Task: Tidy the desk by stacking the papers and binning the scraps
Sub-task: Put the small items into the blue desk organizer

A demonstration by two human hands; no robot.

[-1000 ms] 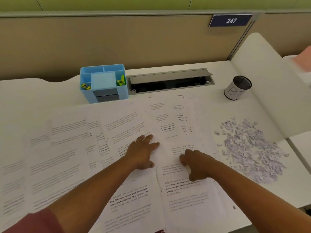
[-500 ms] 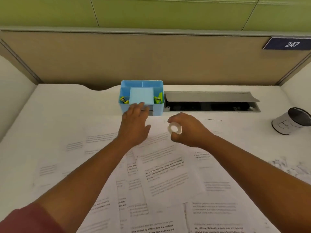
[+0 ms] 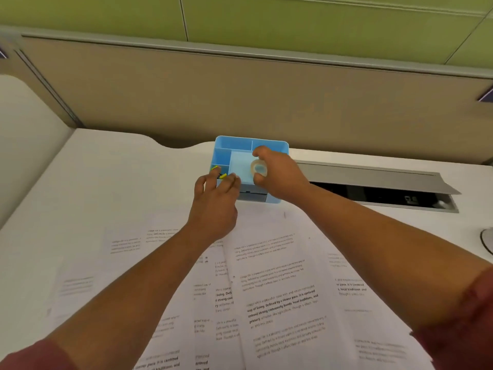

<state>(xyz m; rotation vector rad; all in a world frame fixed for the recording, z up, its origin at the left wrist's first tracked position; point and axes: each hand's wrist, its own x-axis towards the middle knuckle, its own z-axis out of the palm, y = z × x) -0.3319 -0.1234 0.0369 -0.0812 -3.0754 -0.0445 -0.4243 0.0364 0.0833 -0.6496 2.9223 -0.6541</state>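
Printed papers (image 3: 277,303) lie spread and overlapping across the near half of the white desk (image 3: 112,182). My right hand (image 3: 277,174) grips a small roll of clear tape (image 3: 258,168) over the blue desk organizer (image 3: 232,149). My left hand (image 3: 213,201) rests with straight fingers against the organizer's front left corner, beside small yellow clips (image 3: 222,176) in its left compartment. The paper scraps are out of view.
An open grey cable tray (image 3: 378,193) is set into the desk right of the organizer. A beige partition (image 3: 240,97) closes the back. The rim of a cup (image 3: 486,243) shows at the right edge.
My right hand has carried the tape roll forward from above the papers to over the organizer. My left hand stays at the organizer's front. My view has moved closer and to the left.
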